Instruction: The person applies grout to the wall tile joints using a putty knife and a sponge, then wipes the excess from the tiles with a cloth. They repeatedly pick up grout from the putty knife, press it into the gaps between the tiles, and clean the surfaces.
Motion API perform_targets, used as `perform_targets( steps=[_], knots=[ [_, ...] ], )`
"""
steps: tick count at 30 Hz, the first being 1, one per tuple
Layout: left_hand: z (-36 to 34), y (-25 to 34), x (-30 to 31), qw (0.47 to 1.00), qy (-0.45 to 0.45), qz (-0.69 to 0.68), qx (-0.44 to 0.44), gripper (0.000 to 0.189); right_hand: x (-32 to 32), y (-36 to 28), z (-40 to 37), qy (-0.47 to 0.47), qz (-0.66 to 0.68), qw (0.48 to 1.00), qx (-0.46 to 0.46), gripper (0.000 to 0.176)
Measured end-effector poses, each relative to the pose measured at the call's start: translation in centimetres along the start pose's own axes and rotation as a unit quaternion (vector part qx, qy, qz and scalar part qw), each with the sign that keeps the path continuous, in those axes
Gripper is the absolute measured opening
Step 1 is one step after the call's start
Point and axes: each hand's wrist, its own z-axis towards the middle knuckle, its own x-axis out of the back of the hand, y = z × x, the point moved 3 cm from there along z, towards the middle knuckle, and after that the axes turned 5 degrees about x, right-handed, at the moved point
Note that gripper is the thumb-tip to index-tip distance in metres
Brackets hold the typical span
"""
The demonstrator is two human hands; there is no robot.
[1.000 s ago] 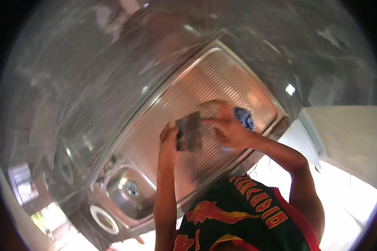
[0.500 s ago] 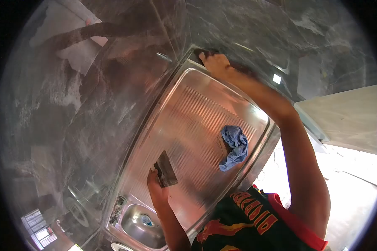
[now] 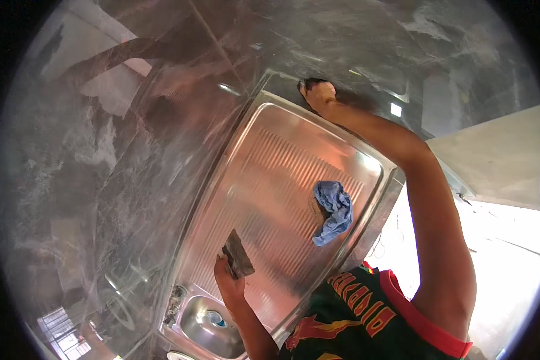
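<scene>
My left hand [image 3: 229, 281] grips a flat grey rectangular plate [image 3: 239, 257], smeared and held above the steel drainboard [image 3: 252, 198]; it looks like a scraper blade, but its handle is hidden. Farther off, my right hand [image 3: 321, 95] presses down with curled fingers on the ledge behind the sink's far rim, close to the dark wall. Something dark shows around those fingers, too shadowed to name. A crumpled blue cloth [image 3: 335, 210] lies on the ribbed drainboard, with a brownish piece partly under it.
At the near left is the round-cornered sink bowl [image 3: 207, 327] with its drain, beside a small metal fitting [image 3: 175, 303]. Grey marble-look wall panels [image 3: 132, 198] rise along the left and far sides. A pale panel [image 3: 492, 159] stands at the right.
My right hand has slid slightly right along the far ledge. My left hand and the plate sit a little lower in view, and the camera has shifted slightly.
</scene>
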Motion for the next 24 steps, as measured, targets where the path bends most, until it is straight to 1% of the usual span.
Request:
perform_targets(
  steps=[1,2,3,4,5,6,7,8,9,10,12,13,15,16,17,18,19,20,21,22,23,24],
  knots=[
    [-0.4,0.1,-0.1,0.982,0.002,0.166,-0.089,0.022,-0.3,0.8,-1.4,-0.014,0.011,1.0,0.009,0.052],
    [-0.7,0.3,-0.5,0.929,0.006,0.326,-0.174,0.023,-1.0,1.6,-2.6,-0.031,0.023,0.999,0.019,0.052],
    [-0.9,0.3,-0.7,0.928,0.001,0.328,-0.175,0.023,-1.7,2.5,-3.6,-0.041,0.054,0.998,0.012,0.05],
    [-1.1,0.2,-0.8,0.96,-0.004,0.247,-0.131,0.023,-2.1,3.1,-5.3,-0.04,0.055,0.998,0.008,0.05],
    [-1.1,0.1,-0.8,0.983,-0.008,0.164,-0.086,0.023,-2.7,3.3,-7.1,-0.058,0.027,0.998,-0.015,0.049],
    [-1.1,0.2,-0.7,0.983,-0.009,0.163,-0.089,0.023,-2.7,3.5,-8.0,-0.075,-0.002,0.997,-0.035,0.048],
    [-0.9,-0.1,-0.6,0.997,-0.034,0.061,-0.037,0.023,-3.0,3.7,-7.7,-0.072,-0.004,0.997,-0.034,0.048],
    [-0.8,-0.5,-0.6,0.997,-0.06,-0.041,0.016,0.022,-3.4,3.5,-7.2,-0.09,0.002,0.996,0.0,0.049],
    [-0.7,-0.7,-0.6,0.997,-0.061,-0.044,0.012,0.022,-3.7,3.3,-6.6,-0.107,0.008,0.994,0.035,0.05],
    [-0.6,-0.9,-0.8,0.997,-0.063,-0.033,0.006,0.024,-3.0,2.9,-6.0,-0.104,0.008,0.994,0.038,0.05],
    [-0.7,-0.8,-1.4,0.998,-0.064,-0.02,-0.003,0.025,0.8,0.9,-4.2,0.011,-0.016,0.998,0.063,0.045],
    [-1.0,-0.6,-1.8,0.997,-0.066,-0.033,0.005,0.026,2.1,0.1,-3.2,0.013,-0.014,0.998,0.065,0.045],
    [-1.3,-0.3,-1.7,0.997,-0.065,-0.046,0.007,0.027,4.6,-1.0,-0.6,0.061,0.015,0.996,0.057,0.038],
    [-1.7,0.3,-1.1,0.972,-0.038,0.202,-0.112,0.027,5.1,-1.6,0.5,0.066,0.017,0.996,0.062,0.038],
    [-2.2,0.8,-0.6,0.873,-0.006,0.436,-0.219,0.029,5.3,-2.2,1.7,0.072,0.033,0.996,0.04,0.035],
    [-2.0,0.9,0.9,0.872,-0.001,0.436,-0.222,0.029,5.7,-2.6,3.0,0.079,0.049,0.996,0.016,0.033],
    [-1.4,0.9,2.7,0.85,0.009,0.459,-0.257,0.028,5.3,-3.1,4.6,0.054,0.041,0.998,0.017,0.033],
    [-1.3,1.2,3.1,0.827,0.019,0.482,-0.29,0.027,5.5,-3.4,5.7,0.056,0.04,0.997,0.02,0.033],
    [-1.6,1.4,3.7,0.828,0.02,0.48,-0.288,0.027,5.3,-3.7,6.5,0.049,0.013,0.999,0.016,0.03],
    [-2.6,1.7,3.2,0.759,0.046,0.576,-0.299,0.026,5.3,-3.8,6.4,0.038,-0.016,0.999,0.012,0.028],
    [-3.2,1.8,3.0,0.679,0.069,0.664,-0.305,0.024,5.2,-4.0,6.2,0.032,-0.019,0.999,0.014,0.028],
    [-3.0,1.5,3.2,0.682,0.068,0.663,-0.301,0.024,5.3,-4.0,6.0,0.024,-0.034,0.999,0.022,0.026]
  ],
)
